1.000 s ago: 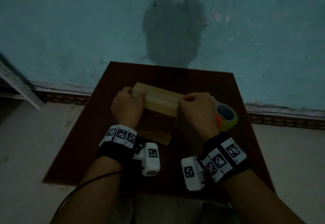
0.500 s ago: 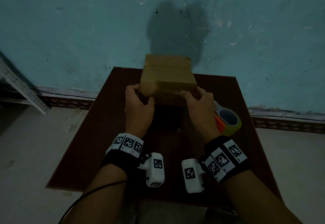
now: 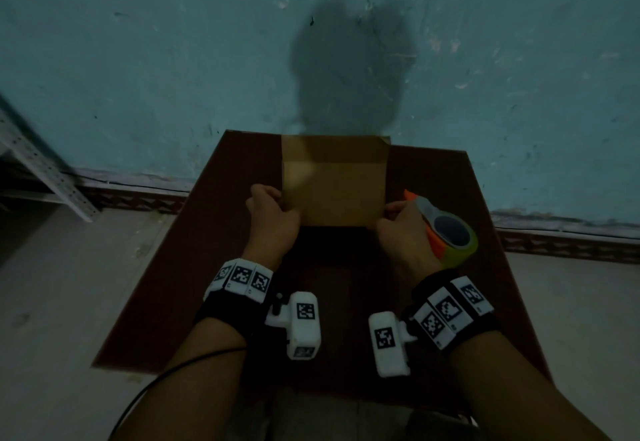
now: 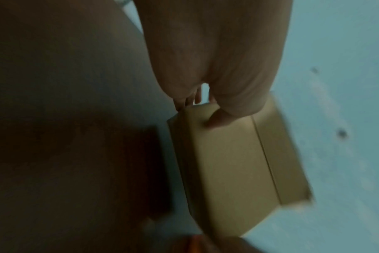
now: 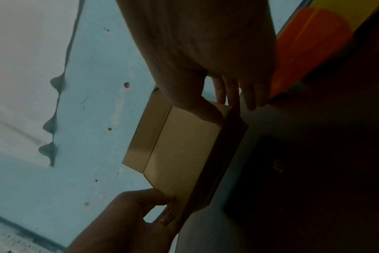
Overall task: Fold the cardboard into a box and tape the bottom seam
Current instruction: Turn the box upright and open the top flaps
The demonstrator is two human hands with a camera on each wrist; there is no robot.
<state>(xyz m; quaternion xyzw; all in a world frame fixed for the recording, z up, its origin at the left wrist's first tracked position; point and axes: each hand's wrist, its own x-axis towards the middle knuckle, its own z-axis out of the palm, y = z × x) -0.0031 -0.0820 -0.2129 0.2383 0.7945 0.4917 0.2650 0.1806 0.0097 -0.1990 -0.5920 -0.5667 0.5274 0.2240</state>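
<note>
A brown cardboard box (image 3: 334, 181) is held up above the dark red table (image 3: 207, 267), one broad face toward me, a crease line across its upper part. My left hand (image 3: 273, 213) pinches its lower left corner, thumb on the near face (image 4: 216, 118). My right hand (image 3: 398, 222) pinches the lower right corner, thumb on the face (image 5: 208, 109), fingers behind. A tape dispenser (image 3: 446, 229) with an orange body and a yellowish tape roll sits on the table just right of the right hand. The box (image 4: 234, 154) (image 5: 180, 150) shows clear of the table in both wrist views.
A blue-green wall (image 3: 173, 59) rises directly behind the table. A grey perforated metal shelf leg (image 3: 38, 163) stands at the left on the pale floor (image 3: 69, 302). A black cable (image 3: 166, 378) trails from my left forearm.
The box was lying low on the table with both hands on top a second ago. It has been lifted and turned so a broad flat face fronts me, hands shifted to its lower corners.
</note>
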